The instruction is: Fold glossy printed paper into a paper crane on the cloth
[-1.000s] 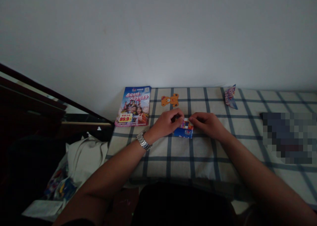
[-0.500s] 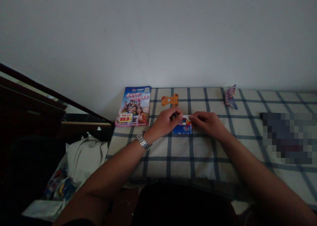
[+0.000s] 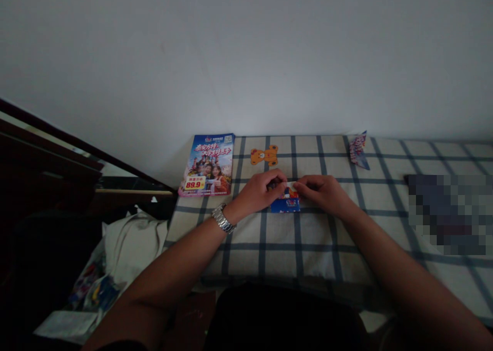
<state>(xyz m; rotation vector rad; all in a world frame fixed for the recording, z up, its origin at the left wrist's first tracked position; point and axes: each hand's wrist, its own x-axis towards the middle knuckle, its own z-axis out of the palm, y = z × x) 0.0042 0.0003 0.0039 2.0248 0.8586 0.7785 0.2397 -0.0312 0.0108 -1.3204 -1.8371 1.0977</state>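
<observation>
Both hands pinch a small folded blue leaflet (image 3: 285,203) on checked cloth (image 3: 308,238): left hand (image 3: 259,191) & right hand (image 3: 321,192) grip its top edge (fingertips nearly touching).

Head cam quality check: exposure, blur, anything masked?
Head view: underexposed overall, lower left nearly black, white wall brightest. No glare. Left hand and right hand pinch the small blue printed paper, its print too soft to read; the blue printed brochure shows a legible price tag. A pixelated block masks part of the blue-checked cloth at right.

Head-worn view, forward and downward
</observation>
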